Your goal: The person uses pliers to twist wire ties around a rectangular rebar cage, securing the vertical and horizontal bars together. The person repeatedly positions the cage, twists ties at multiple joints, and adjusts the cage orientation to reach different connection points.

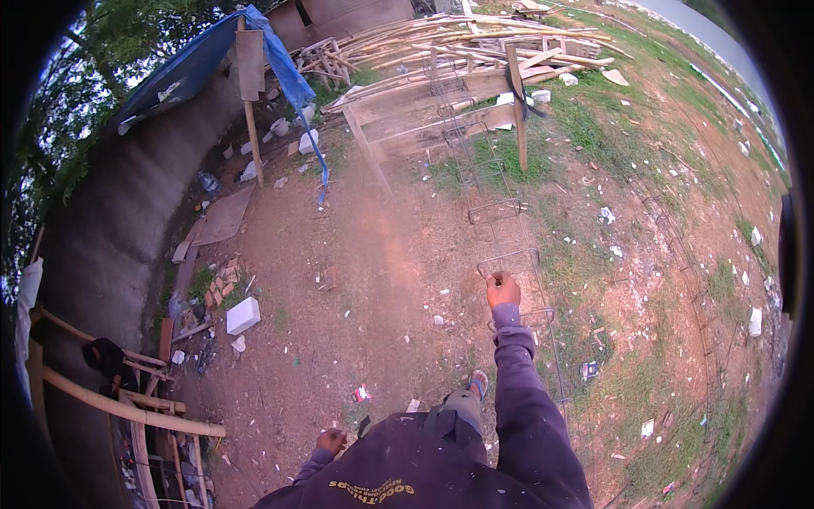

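Observation:
A long steel rebar cage [496,201] stretches away from my right side, its rectangular wire stirrups spaced along thin long bars. My right hand [503,289] reaches forward with its fingers closed on the cage's wire, close to one of the nearer stirrups. The far end of the cage overlaps a wooden frame [407,127] at the back. Low beside my body, my left hand [331,439] is loosely curled; anything inside its fingers is hidden.
Bamboo poles [509,34] lie piled at the back, near a wooden post [516,110]. A second rebar cage [691,263] lies at right. At left are a white block [243,316], broken bricks [224,282], a bamboo structure [136,411], a wall [110,229] and a blue tarp [284,64].

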Action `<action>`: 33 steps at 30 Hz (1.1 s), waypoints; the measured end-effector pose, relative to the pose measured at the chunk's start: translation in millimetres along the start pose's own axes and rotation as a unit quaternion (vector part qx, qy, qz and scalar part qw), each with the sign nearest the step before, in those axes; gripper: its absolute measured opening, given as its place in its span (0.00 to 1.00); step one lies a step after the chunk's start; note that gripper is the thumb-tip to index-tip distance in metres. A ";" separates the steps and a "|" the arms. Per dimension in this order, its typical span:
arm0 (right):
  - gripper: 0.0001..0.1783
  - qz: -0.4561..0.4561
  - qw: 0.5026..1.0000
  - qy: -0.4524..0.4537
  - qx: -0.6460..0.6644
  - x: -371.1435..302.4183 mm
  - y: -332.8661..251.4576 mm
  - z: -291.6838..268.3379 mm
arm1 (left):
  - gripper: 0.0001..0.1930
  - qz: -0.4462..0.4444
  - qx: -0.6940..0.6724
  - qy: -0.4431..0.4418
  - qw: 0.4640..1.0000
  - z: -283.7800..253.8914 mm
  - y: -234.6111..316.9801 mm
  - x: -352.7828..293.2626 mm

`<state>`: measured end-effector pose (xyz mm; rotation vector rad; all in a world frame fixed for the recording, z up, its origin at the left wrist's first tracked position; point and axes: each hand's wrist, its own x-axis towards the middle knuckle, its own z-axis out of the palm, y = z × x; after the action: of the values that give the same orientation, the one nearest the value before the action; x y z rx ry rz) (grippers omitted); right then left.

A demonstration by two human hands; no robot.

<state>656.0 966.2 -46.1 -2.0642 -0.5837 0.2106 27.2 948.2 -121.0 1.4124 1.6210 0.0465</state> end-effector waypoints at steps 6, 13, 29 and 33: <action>0.15 0.027 0.952 -0.045 -0.300 160.8 12.5 93.2 | 0.20 -0.214 0.019 -0.030 0.976 -10.2 8.9 78.0; 0.10 -0.007 0.933 -0.098 -0.345 205.8 53.6 94.2 | 0.20 -0.238 -0.038 -0.042 0.970 -31.1 132.0 243.9; 0.22 0.340 0.910 -0.166 -0.169 208.7 13.4 124.9 | 0.16 0.326 0.183 -0.083 0.924 -62.7 682.7 725.5; 0.20 0.383 0.896 -0.048 -0.218 210.0 3.1 135.5 | 0.19 0.388 -0.004 -0.222 0.895 67.7 879.2 703.6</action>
<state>789.7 1169.1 -104.5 -2.6525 0.1908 0.6914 813.4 1756.1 -81.0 1.8241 0.6191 0.1770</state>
